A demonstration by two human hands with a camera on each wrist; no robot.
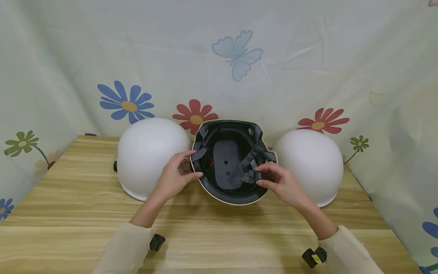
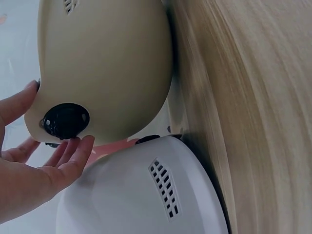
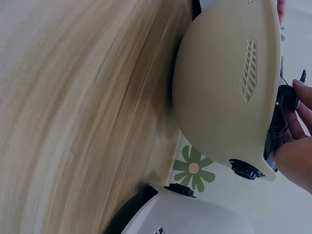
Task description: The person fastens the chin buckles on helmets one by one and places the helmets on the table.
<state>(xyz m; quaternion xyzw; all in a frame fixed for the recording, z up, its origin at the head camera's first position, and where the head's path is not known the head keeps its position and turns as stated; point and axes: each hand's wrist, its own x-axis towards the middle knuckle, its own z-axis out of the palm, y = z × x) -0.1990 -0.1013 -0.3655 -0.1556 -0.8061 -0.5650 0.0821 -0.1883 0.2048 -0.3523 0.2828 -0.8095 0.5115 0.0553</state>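
Cream helmet (image 1: 226,156) sits mid-frame, hollow side showing, left hand (image 1: 173,176) grips it, right hand (image 1: 283,183) pinches its strap buckle (image 1: 249,176), wood-grain worktop (image 1: 219,236) spans the bottom, flower-printed backdrop (image 1: 164,45) fills the top.

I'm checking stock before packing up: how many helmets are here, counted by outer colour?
White helmets: 2
Beige helmet: 1
Total: 3
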